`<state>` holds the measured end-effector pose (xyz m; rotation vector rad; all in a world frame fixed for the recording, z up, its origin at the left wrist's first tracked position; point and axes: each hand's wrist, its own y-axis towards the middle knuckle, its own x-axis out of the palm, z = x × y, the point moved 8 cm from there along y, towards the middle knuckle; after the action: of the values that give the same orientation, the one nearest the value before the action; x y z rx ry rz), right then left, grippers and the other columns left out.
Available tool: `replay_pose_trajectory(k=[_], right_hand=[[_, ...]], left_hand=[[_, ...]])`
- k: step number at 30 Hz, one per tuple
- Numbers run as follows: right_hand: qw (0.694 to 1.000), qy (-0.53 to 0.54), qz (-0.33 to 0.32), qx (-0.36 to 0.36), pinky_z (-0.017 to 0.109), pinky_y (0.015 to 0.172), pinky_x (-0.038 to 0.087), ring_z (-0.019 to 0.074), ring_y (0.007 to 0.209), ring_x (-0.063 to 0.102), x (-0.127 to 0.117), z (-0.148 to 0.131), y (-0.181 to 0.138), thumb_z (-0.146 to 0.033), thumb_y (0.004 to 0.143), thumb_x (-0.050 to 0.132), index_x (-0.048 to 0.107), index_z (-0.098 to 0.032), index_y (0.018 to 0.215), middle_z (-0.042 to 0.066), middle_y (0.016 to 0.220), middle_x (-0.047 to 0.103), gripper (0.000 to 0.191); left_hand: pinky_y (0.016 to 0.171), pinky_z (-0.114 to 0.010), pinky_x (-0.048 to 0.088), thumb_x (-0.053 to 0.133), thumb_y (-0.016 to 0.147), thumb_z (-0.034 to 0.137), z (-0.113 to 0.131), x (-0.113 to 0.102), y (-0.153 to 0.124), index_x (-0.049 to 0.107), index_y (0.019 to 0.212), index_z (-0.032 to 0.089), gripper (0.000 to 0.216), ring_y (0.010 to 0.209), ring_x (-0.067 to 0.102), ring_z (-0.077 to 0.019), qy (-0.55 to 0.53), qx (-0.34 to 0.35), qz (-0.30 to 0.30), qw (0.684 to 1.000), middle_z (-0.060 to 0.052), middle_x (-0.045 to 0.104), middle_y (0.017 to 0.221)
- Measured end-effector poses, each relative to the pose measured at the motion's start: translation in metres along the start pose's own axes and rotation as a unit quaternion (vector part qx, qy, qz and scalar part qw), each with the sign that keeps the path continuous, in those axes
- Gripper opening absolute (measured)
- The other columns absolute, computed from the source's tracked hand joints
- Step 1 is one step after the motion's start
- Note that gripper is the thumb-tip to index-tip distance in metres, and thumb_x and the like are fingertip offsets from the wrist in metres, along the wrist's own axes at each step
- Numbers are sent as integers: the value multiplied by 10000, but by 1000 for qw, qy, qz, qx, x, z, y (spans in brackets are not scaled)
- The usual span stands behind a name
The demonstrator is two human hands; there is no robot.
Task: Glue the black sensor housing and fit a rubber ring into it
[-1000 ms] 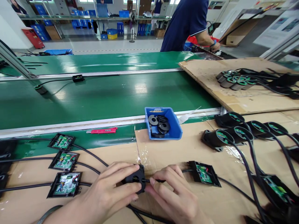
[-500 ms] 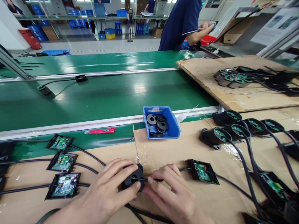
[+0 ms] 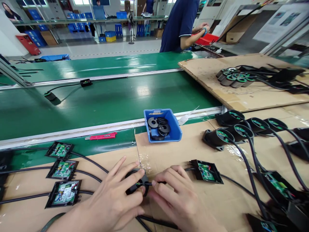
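My left hand (image 3: 118, 193) is closed on a black round housing (image 3: 130, 190), thumb and index finger at its rim. A black cable (image 3: 149, 183) enters the housing, and thin coloured wires show faintly at the opening. My right hand (image 3: 177, 196) pinches this cable just right of the housing. The cable seems to run on behind the right fingers toward an open black box with a green circuit board (image 3: 206, 172). My fingers hide much of the housing.
Beyond my hands stands a blue bin (image 3: 177, 133) of black slotted discs. A red utility knife (image 3: 102, 136) lies left of it. Open circuit boxes (image 3: 64, 193) lie left, cabled cylindrical housings (image 3: 218, 139) right. Behind the green belt (image 3: 108, 106), a co-worker (image 3: 178, 25) stands.
My left fingers have shifted over the housing, some now lifted and spread. The right hand keeps its pinch on the cable. The cabled unit on the belt has moved slightly right.
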<state>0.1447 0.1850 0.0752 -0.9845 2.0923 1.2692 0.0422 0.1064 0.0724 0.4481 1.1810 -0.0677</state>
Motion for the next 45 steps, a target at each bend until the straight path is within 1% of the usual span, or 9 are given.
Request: replay_pose_trajectory(k=[4, 8, 10, 14, 18, 22, 27, 38, 45], right_hand=[[999, -26, -3, 34, 327, 728, 487, 194, 844, 606, -12, 7, -4, -161, 959, 578, 668, -197, 904, 79, 967, 656, 111], [981, 87, -113, 129, 231, 480, 424, 129, 561, 606, 7, 18, -19, -197, 1009, 480, 626, -214, 802, 5, 689, 638, 254], [950, 163, -162, 213, 235, 503, 466, 152, 579, 650, 25, 24, -26, -331, 1043, 422, 666, -224, 896, 5, 676, 668, 304], [855, 351, -162, 345, 357, 929, 558, 232, 971, 697, 53, 21, -29, -683, 985, 357, 630, -218, 1324, 101, 1045, 725, 637], [758, 471, -161, 421, 427, 866, 598, 247, 953, 678, 74, 13, -36, -893, 828, 370, 495, -258, 1477, 127, 1453, 525, 917], [795, 406, -173, 416, 465, 945, 549, 260, 936, 664, 79, 15, -48, -888, 845, 330, 470, -223, 1498, 152, 1256, 653, 943], [792, 395, -175, 431, 411, 948, 560, 290, 1245, 555, 85, 15, -60, -836, 895, 325, 436, -222, 1516, 141, 1377, 586, 881], [817, 353, -206, 407, 468, 1275, 168, 266, 1433, 395, 85, 8, -58, -783, 941, 291, 586, -218, 1397, 103, 1456, 533, 785], [841, 324, -179, 394, 495, 1137, 415, 270, 1044, 647, 84, 9, -52, -775, 942, 293, 706, -211, 1191, 124, 1108, 693, 742]], left_hand=[[1020, -535, 559, 504, 934, 104, -4, 7, -2, 653, 960, 161, 162, 1181, 644, -305, -12, -6, 67, 998, -165, 665, 1209], [855, -382, 648, 539, 951, 125, -10, 14, -14, 666, 989, 144, 134, 1096, 677, -274, -50, -24, 137, 989, -179, 627, 1128], [881, -367, 641, 581, 944, 121, -10, 15, -21, 657, 1075, 154, 155, 1101, 680, -260, -62, -24, 183, 981, -166, 635, 1114], [971, -319, 605, 610, 973, 218, -18, 13, -32, 569, 1245, 149, 284, 1108, 695, -225, -116, -114, 248, 955, -152, 690, 1140], [997, -324, 583, 680, 946, 276, -9, -4, -27, 620, 1184, 209, 255, 1125, 678, -226, -109, -80, 240, 961, -103, 690, 1140], [1024, -395, 563, 572, 969, 539, -27, 2, -20, 532, 1379, 224, 519, 1231, 608, -275, -252, -200, 126, 938, -136, 618, 1322], [1173, -462, 410, 415, 1034, 455, -36, 32, -28, 560, 1405, 271, 439, 1362, 503, -272, -354, -338, 10, 872, -66, 567, 1454], [1020, -415, 450, 442, 977, 354, -34, 42, -20, 641, 1338, 316, 413, 1163, 577, -266, -388, -345, -12, 855, -79, 631, 1197], [1004, -363, 434, 455, 998, 349, -33, 44, -22, 713, 1232, 289, 353, 1126, 598, -234, -409, -333, 41, 849, -57, 664, 1149]])
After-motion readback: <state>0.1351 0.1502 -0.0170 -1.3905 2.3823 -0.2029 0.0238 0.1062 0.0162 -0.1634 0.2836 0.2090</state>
